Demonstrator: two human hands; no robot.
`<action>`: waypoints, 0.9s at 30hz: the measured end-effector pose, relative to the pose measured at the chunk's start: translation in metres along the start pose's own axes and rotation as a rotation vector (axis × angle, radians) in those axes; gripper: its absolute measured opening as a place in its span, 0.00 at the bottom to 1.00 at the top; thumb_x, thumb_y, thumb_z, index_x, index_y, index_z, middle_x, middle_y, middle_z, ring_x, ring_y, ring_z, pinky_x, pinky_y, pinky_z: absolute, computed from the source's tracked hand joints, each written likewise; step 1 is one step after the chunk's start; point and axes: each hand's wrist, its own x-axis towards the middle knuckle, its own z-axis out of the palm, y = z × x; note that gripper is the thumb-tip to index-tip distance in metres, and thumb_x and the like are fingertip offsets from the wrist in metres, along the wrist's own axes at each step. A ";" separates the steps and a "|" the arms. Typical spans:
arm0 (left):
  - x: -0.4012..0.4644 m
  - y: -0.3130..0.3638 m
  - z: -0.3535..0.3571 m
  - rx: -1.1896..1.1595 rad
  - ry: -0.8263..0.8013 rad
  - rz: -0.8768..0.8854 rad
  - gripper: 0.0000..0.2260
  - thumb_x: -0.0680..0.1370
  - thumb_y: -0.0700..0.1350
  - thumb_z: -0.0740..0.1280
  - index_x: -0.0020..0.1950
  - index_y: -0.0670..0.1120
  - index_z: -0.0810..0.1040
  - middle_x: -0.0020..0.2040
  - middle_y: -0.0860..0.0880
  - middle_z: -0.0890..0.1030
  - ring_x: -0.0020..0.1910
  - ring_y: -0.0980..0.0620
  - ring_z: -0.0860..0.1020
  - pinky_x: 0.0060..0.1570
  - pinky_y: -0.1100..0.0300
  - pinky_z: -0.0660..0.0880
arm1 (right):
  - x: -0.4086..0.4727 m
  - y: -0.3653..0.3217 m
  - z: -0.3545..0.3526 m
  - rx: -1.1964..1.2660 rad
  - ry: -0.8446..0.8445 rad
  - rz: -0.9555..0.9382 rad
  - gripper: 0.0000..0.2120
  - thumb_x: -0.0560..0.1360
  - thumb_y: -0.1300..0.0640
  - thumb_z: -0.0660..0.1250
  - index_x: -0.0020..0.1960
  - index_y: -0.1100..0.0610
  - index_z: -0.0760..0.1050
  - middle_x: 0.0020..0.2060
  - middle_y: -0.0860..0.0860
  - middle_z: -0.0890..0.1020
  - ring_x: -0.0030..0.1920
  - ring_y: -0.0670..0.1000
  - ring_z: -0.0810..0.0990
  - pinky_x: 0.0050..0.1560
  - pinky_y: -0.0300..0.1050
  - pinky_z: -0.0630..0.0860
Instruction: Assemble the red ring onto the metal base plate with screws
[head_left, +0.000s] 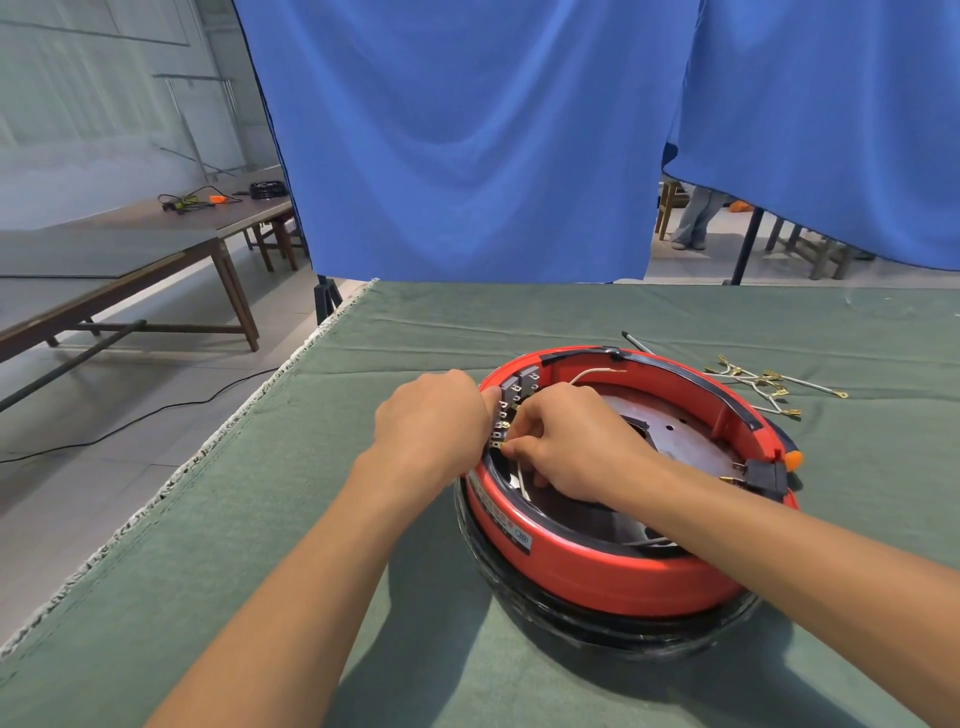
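Green cloth (363, 519); red ring (597, 571) under hands.

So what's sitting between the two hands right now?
In the head view, the red ring's left wall with its row of metal terminals lies between them: left hand outside gripping the rim, right hand inside pinching at a terminal.

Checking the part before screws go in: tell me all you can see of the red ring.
The red ring is a glossy, plastic-looking band with a black-edged rim, a label strip at its near left and switch blocks inside its left wall. It sits slightly tilted on a black base on the green cloth. The left hand rests on its left rim; the right hand reaches inside, fingers pinching at the terminals.
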 end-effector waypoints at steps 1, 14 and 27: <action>0.000 0.000 0.000 -0.001 -0.001 0.001 0.23 0.82 0.58 0.53 0.32 0.46 0.62 0.30 0.48 0.66 0.36 0.44 0.68 0.30 0.55 0.60 | 0.000 0.000 0.000 0.002 0.000 -0.002 0.07 0.75 0.56 0.68 0.38 0.53 0.80 0.36 0.54 0.84 0.39 0.53 0.82 0.47 0.50 0.79; 0.003 0.000 0.001 -0.076 0.002 0.007 0.22 0.82 0.56 0.55 0.31 0.46 0.61 0.29 0.48 0.66 0.35 0.44 0.68 0.32 0.54 0.62 | 0.007 -0.003 0.002 0.071 -0.024 0.014 0.07 0.74 0.60 0.68 0.37 0.57 0.81 0.30 0.54 0.82 0.31 0.48 0.77 0.45 0.50 0.80; 0.002 -0.002 -0.001 -0.068 -0.048 -0.036 0.22 0.82 0.58 0.53 0.33 0.46 0.62 0.33 0.48 0.68 0.40 0.43 0.70 0.39 0.55 0.66 | 0.003 0.006 -0.009 -0.057 0.125 -0.017 0.11 0.68 0.51 0.73 0.31 0.49 0.73 0.29 0.43 0.77 0.36 0.46 0.76 0.34 0.42 0.67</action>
